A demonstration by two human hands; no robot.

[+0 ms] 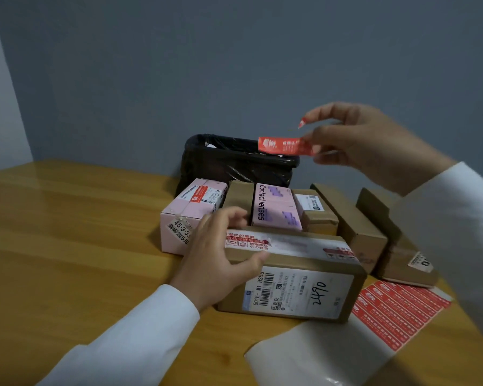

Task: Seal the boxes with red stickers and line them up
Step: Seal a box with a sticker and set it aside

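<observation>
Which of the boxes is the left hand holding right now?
The nearest brown box, the one with "2490" handwritten on its label. The left hand grips its left end; the boxes behind it go untouched.

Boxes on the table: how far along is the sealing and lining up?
Done: several boxes stand in a back row; the left pink box carries a red sticker. In hand: the right hand pinches a peeled red sticker while the left hand holds the front brown box. Left: seal and line it up; the sticker sheet holds more.
</observation>
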